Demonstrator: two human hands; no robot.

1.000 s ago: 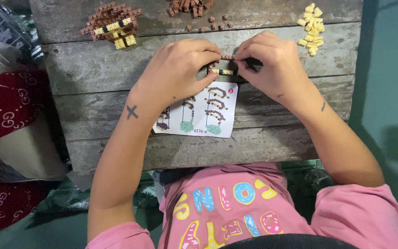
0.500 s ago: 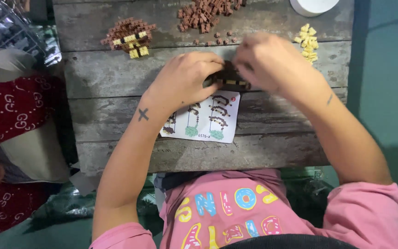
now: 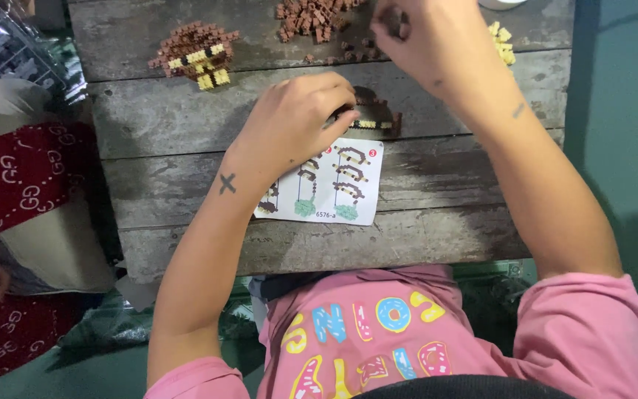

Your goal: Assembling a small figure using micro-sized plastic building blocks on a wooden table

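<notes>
Small brick model [image 3: 372, 122], dark brown w/ a thin yellow stripe, lies flat on the grey plank table [image 3: 444, 177], centre-top of frame, just above the instruction sheet [image 3: 326, 183]. Left hand [image 3: 297, 118] rests on its left end, fingers curled on it, partly hiding it. Right hand [image 3: 430, 41], top centre-right, fingers pinched at the loose brown bricks [image 3: 315, 16]; can't tell if it holds one. Brown-yellow built figure [image 3: 197, 53] upper left. Yellow bricks [image 3: 502, 43] top right, half behind right wrist.

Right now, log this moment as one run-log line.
left hand: rests on small brick assembly | right hand: at loose brown bricks | instruction sheet: flat on wooden table
</notes>
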